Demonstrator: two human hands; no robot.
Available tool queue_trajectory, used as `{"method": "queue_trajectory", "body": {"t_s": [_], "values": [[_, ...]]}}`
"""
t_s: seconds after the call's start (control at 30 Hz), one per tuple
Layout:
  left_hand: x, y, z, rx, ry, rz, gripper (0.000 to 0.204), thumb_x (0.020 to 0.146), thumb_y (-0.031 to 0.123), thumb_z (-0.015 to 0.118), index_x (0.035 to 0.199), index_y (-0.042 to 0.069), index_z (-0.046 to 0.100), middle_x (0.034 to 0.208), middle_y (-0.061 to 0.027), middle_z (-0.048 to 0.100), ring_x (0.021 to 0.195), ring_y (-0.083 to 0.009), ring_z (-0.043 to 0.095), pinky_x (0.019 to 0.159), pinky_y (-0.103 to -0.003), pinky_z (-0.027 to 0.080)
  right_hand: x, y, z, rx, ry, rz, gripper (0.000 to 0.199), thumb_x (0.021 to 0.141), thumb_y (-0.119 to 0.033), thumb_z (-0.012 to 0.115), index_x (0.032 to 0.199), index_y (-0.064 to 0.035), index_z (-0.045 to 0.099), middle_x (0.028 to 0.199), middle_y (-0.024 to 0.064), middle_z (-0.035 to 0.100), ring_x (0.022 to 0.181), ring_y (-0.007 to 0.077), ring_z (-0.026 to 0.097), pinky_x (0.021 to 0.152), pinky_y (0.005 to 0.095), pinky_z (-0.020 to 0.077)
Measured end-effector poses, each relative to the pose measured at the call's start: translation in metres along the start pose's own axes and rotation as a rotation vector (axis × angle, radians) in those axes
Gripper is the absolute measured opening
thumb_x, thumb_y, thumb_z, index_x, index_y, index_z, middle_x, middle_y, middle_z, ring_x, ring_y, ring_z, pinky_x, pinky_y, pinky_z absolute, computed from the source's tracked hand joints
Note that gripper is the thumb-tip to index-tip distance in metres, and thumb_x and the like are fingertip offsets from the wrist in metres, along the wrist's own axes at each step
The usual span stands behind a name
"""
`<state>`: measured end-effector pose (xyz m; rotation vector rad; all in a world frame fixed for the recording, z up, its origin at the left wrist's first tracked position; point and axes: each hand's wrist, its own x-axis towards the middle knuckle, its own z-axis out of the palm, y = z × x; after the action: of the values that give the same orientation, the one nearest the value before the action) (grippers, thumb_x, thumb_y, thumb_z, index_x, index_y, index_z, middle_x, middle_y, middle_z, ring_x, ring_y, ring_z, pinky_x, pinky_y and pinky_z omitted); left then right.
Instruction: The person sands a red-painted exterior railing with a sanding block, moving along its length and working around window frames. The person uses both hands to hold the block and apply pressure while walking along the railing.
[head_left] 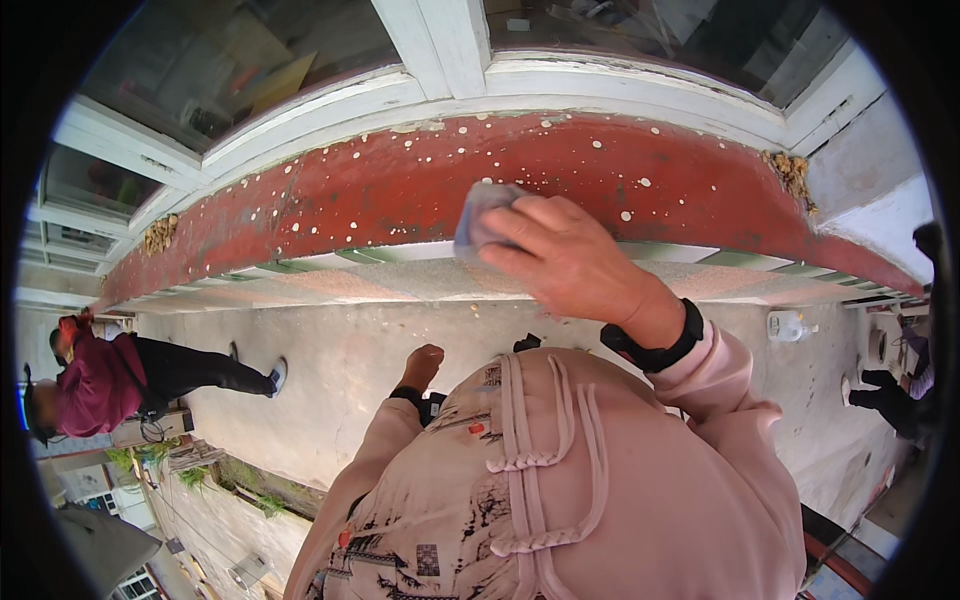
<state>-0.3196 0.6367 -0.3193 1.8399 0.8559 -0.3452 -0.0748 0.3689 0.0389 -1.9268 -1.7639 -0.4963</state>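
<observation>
1. Your right hand (560,255) presses a grey-blue cloth (482,215) flat against the red windowsill (380,190), fingers spread over it rather than pinching it. Keep that broad, flat hold so the whole pad of cloth meets the paint.
2. The cloth sits near the middle of the sill, just below the white window frame (440,60). White specks (300,195) dot the red surface left and right of it; work toward them in overlapping passes.
3. Your left hand (420,365) hangs low by your body, loosely curled and holding nothing.
4. Crumbly debris (795,175) lies in the far right corner and another clump (158,235) at the left end; sweep these outward, I judge, instead of smearing them across.
</observation>
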Motion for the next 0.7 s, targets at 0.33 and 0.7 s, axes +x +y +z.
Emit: {"method": "queue_trajectory", "body": {"t_s": [0.33,0.7], "values": [[0.004,-0.074,0.004,0.237,0.000,0.216,0.009,0.076,0.008,0.060,0.083,0.008,0.066,0.081,-0.0098,0.064,0.077,-0.0254,0.061,0.066,-0.036,0.050,0.015,-0.015,0.029,-0.374,-0.145,-0.174,0.022,0.075,-0.015,0.061,0.095,-0.0097,0.068,0.139,0.0044,0.046,0.120,0.0218,0.044,0.087,0.0352,0.0366],[0.012,-0.036,0.022,0.315,-0.071,0.137,0.025,0.087,0.025,0.055,0.092,0.007,0.070,0.098,-0.0140,0.070,0.095,-0.0327,0.064,0.085,-0.040,0.050,-0.101,0.013,-0.048,-0.439,-0.099,0.090,0.019,0.075,-0.014,0.061,0.092,-0.0171,0.068,0.135,0.0041,0.052,0.121,0.0263,0.049,0.094,0.0417,0.0371]]}}
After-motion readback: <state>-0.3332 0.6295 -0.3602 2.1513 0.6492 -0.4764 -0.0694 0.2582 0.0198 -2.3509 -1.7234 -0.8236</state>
